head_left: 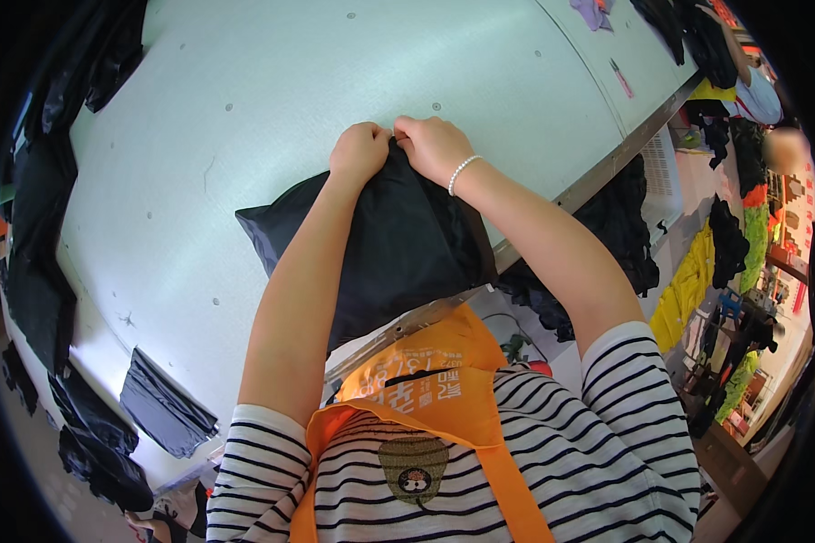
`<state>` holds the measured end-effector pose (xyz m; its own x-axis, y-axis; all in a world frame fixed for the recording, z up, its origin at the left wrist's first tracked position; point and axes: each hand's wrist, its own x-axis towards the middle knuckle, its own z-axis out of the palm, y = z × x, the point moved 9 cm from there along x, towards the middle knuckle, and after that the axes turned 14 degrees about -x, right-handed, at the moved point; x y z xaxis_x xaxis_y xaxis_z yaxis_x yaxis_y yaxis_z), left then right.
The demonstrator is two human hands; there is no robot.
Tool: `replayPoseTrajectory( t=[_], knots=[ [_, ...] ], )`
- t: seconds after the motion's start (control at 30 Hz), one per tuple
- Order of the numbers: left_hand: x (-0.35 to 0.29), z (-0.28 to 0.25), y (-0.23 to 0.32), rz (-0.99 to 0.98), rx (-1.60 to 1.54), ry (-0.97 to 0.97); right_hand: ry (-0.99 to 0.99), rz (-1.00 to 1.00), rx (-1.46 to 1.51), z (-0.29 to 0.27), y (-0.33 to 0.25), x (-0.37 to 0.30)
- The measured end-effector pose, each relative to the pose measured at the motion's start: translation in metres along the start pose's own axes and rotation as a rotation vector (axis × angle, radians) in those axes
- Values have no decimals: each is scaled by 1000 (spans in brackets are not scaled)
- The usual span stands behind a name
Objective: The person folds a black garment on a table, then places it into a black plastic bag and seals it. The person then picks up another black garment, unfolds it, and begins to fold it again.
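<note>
A black cloth garment piece (394, 244) lies on the pale table in front of me, its near part reaching the table's edge. My left hand (359, 152) is closed in a pinch on the cloth's far edge. Close beside it, my right hand (433, 147), with a beaded bracelet on the wrist, pinches the same edge. The fingertips of both hands almost meet, and the cloth hangs back from them toward me. One corner of the cloth points out to the left, past my left forearm. What the fingertips press together is too small to make out.
The wide pale table (272, 81) has metal screws in its top. Black garments (36, 244) line its left side, and a folded black piece (165, 407) lies at the near left. A pink pen-like tool (621, 79) rests at the right. Dark cloth (618, 226) hangs beside the right edge.
</note>
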<state>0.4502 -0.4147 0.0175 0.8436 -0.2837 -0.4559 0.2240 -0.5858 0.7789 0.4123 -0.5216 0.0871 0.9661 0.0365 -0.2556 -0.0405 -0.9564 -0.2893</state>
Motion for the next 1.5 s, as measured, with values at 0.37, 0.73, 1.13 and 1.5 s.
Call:
replayPoseTrajectory(
  t=[0.37,0.73,1.13,1.5],
  knots=[
    [-2,2,7,-35,85,-7,-304,-169,293,-1,7,-20],
    [-57,3,64,208,463,66,182,-127,248,-6,13,-139],
    [-66,21,53,470,639,302,27,-235,229,-3,12,-175],
    [-67,21,54,405,614,246,142,165,404,14,39,-194]
  ],
)
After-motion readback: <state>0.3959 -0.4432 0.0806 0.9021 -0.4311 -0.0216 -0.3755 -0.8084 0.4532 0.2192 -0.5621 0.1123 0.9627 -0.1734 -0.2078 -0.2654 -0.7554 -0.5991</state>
